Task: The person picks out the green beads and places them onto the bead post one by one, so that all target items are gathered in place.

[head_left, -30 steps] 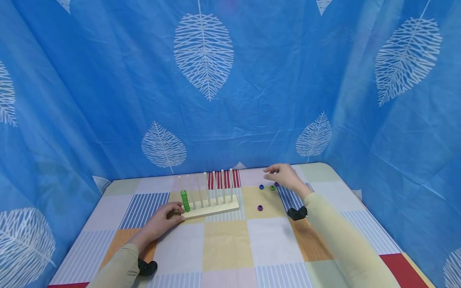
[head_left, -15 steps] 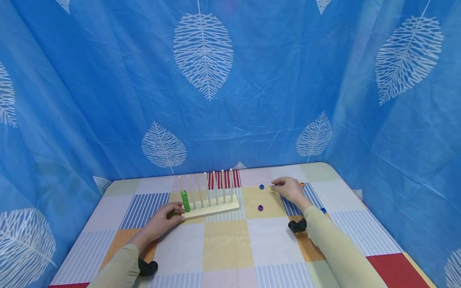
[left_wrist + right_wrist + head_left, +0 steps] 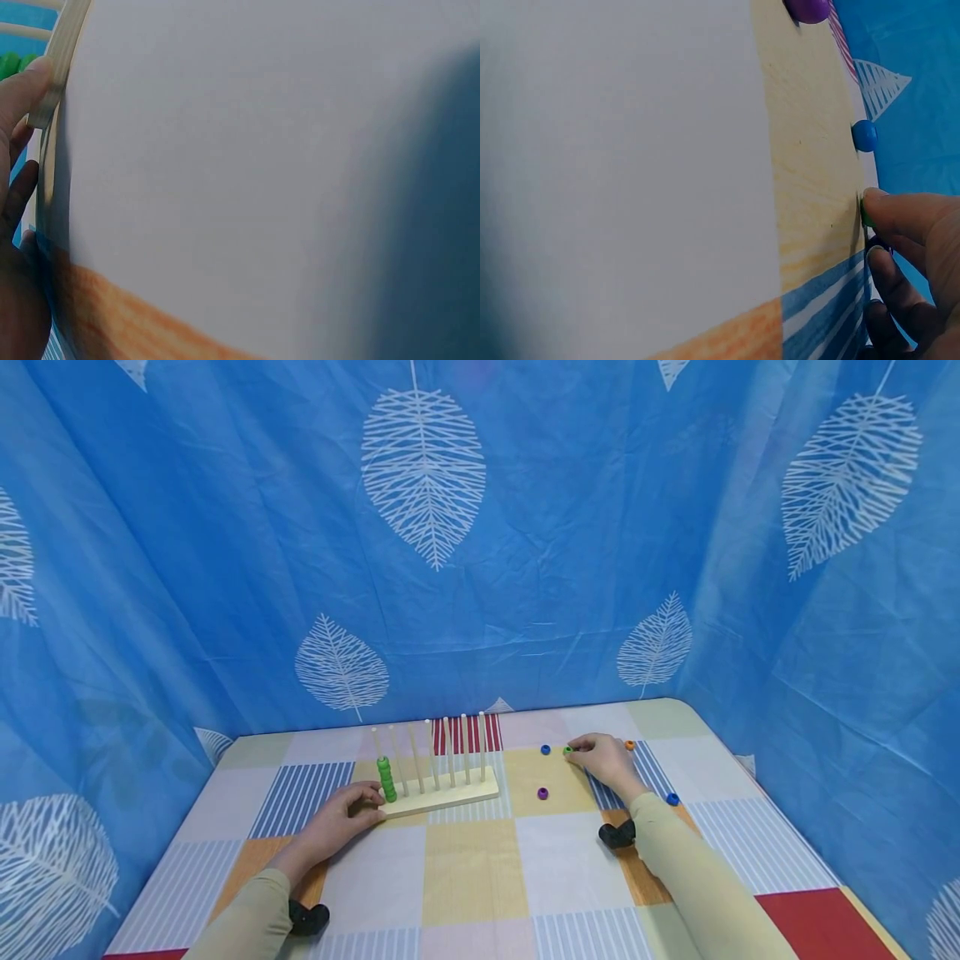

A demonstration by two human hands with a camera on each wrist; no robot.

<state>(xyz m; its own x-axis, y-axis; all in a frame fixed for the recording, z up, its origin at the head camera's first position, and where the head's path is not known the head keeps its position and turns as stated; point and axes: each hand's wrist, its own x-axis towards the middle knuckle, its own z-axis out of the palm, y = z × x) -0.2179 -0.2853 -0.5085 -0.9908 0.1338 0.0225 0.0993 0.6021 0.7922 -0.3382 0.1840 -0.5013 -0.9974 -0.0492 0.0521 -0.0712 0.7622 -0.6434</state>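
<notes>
My left hand [image 3: 341, 817] grips the left end of a wooden peg board [image 3: 465, 792], thumb in front and fingers behind. Several upright pegs stand along it, and green beads [image 3: 386, 779] are stacked on the leftmost one. Over to the right, my right hand [image 3: 606, 762] pinches a loose green bead [image 3: 567, 751] between thumb and fingertip, low at the tablecloth. The right wrist view shows that green bead [image 3: 867, 214] mostly covered by the fingertips, with a dark purple bead [image 3: 880, 243] just behind them.
A blue bead [image 3: 545, 749] and a purple bead [image 3: 542, 793] lie between the board and my right hand. Beyond that hand are an orange bead [image 3: 630, 745] and another blue bead [image 3: 672, 798]. A blue leaf-print curtain [image 3: 525, 568] encloses the patchwork-covered table [image 3: 472, 868].
My right hand has come down from above the beads and now pinches the green one. An orange and a blue bead have come into sight beside that arm. My left hand stays put.
</notes>
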